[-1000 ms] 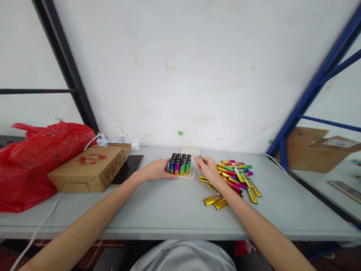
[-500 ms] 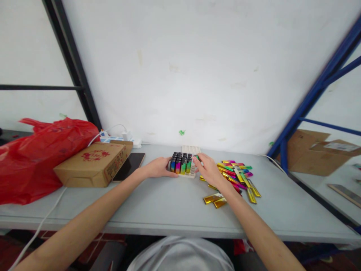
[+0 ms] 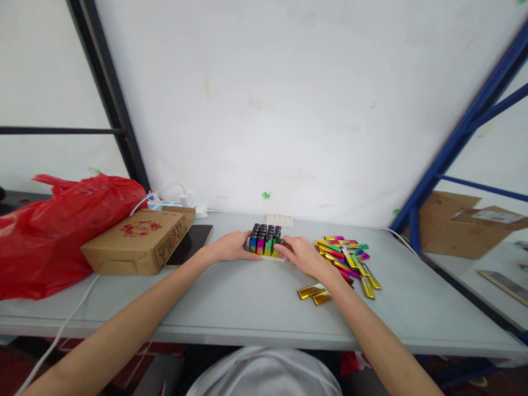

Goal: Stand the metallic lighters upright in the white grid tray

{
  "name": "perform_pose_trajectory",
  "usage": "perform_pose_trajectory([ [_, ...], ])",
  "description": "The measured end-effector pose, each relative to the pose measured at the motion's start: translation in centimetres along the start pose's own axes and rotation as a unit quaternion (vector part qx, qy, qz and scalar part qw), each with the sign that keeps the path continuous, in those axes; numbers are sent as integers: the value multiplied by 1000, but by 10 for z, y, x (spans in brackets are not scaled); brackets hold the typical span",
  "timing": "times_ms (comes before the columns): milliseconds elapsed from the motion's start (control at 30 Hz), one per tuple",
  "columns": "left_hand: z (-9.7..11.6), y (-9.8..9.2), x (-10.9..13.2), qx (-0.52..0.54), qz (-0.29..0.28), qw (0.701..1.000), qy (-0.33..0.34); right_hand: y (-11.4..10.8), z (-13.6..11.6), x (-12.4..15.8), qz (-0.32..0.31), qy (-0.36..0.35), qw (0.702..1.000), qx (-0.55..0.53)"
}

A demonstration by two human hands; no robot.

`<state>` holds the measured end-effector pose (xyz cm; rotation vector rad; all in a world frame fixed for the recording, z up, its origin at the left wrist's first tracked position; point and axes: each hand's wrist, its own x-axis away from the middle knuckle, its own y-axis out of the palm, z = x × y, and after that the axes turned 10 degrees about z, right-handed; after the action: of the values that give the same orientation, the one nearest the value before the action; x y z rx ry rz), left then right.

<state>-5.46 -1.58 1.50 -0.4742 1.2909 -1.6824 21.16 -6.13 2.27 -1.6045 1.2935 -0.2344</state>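
Several metallic, rainbow-coloured lighters (image 3: 260, 243) with black tops stand upright in rows in a white slotted tray (image 3: 273, 259). My left hand (image 3: 231, 246) is closed around the tray's left side, thumb along its front and fingers behind. At the right end of the rows, my right hand (image 3: 300, 253) pinches a lighter (image 3: 282, 242) low against the tray; fingers hide most of it. Right of that hand lies a loose pile of shiny lighters (image 3: 348, 256) in gold, pink and green.
Behind the filled rows, a second white tray (image 3: 279, 220) lies near the wall. To the left are a phone (image 3: 190, 245), a cardboard box (image 3: 124, 242), a red plastic bag (image 3: 61, 231) and a power strip (image 3: 201, 210). Blue rack posts (image 3: 449, 148) stand right.
My right hand has moved slightly left and down with the lighter, to the tray's right end, covering the slots that showed there. My left hand stays on the tray.
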Motion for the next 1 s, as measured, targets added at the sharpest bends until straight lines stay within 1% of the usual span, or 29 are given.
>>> perform_pose_trajectory([
  [67, 1, 0, 0, -2, -1, 1000, 1, 1, 0, 0, -13, -2, 999, 30],
  [167, 2, -2, 0, -9, -8, 1000, -2, 0, 0, 0, -6, 0, 994, 108],
  [233, 3, -2, 0, -13, -9, 1000, -9, -5, 0, 0, -15, 2, 994, 110],
  [333, 1, -1, -1, 3, -3, 1000, -9, -24, 3, 1, -23, 2, 999, 47],
  [433, -2, 1, -2, 17, 1, 1000, -8, -57, 2, 8, -20, 14, 1000, 15],
  [467, -3, 2, -2, 19, 2, 1000, -10, -69, 1, 14, -31, 13, 999, 15],
  [533, -4, 3, -3, 21, 3, 1000, -14, -89, -4, 32, -73, 9, 997, 32],
  [600, -4, 4, -4, 20, 6, 1000, -16, -101, -9, 60, -93, -5, 993, 70],
  [633, -5, 4, -4, 19, 8, 1000, -17, -103, -10, 76, -102, -13, 991, 86],
  [667, -5, 4, -4, 17, 8, 1000, -18, -102, -9, 94, -107, -17, 989, 102],
  [700, -5, 3, -4, 17, 8, 1000, -18, -99, -7, 111, -98, -18, 988, 117],
  [767, -5, 3, -4, 20, 7, 1000, -15, -88, 2, 140, -62, -28, 986, 152],
  [833, -5, 3, -4, 24, 4, 1000, -12, -73, 14, 158, -20, -42, 982, 183],
  [933, -5, 3, -4, 24, -4, 1000, -7, -58, 24, 161, 29, -66, 977, 202],
  [1000, -5, 3, -4, 16, -7, 1000, -9, -55, 23, 155, 39, -83, 974, 208],
])
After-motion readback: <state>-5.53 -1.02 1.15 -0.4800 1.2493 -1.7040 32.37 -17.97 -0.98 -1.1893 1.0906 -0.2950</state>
